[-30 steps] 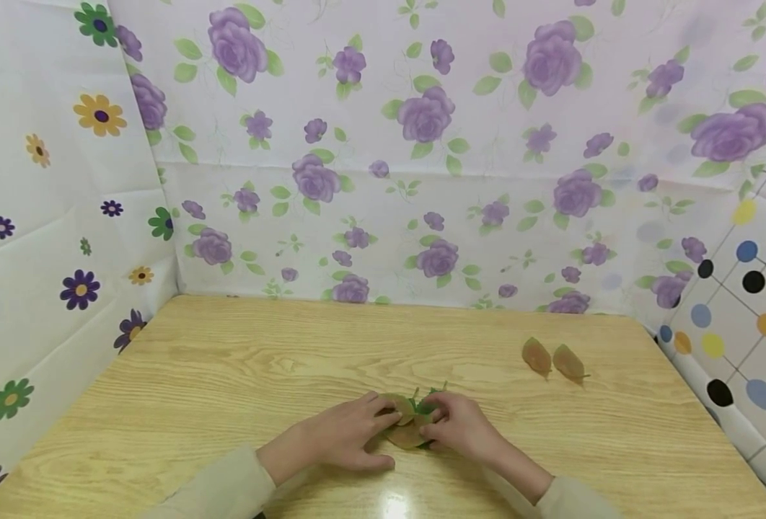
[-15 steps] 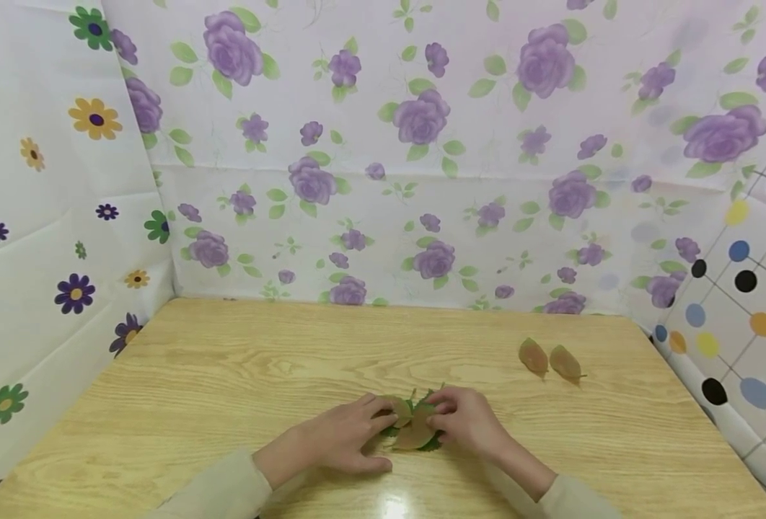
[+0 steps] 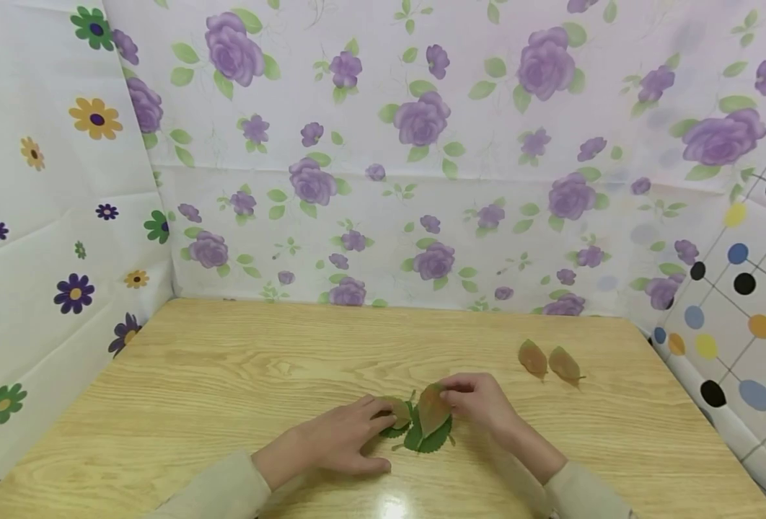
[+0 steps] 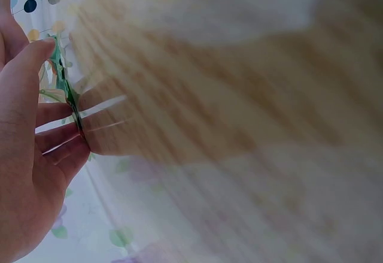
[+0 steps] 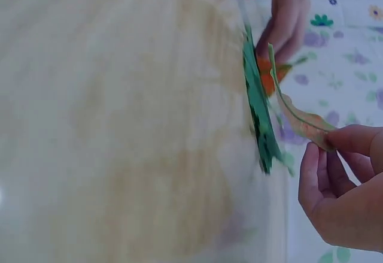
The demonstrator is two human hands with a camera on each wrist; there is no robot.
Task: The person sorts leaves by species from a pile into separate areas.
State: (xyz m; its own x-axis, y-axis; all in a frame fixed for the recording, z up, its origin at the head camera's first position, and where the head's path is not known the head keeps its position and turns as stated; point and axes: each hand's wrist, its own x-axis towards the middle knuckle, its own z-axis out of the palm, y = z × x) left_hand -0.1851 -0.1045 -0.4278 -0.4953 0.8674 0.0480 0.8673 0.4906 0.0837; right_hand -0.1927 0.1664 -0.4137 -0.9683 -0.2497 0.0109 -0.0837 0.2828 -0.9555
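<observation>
I see the right hand [image 3: 483, 404] pinch a brown leaf [image 3: 431, 412] above a green leaf [image 3: 433, 442]; the left hand [image 3: 342, 436], fingers relaxed, touches a 2nd brown leaf [image 3: 401, 412].

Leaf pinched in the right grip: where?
Head view: the brown leaf is at lower centre, right of the left grip, held above green leaves.

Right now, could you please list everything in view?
table: one, light wood, foreground
green leaves: at least two, dark green, low centre
held leaf: one, orange-brown and green, over the green leaves
half-hidden leaf: one, brownish green, left of held leaf
loose leaves: two, reddish brown, table's far right
patterned cloths: three, mainly white, back, left and right
sleeves: two, cream, forearms
left hand: one, bare, touching half-hidden leaf
right hand: one, bare, pinching held leaf
</observation>
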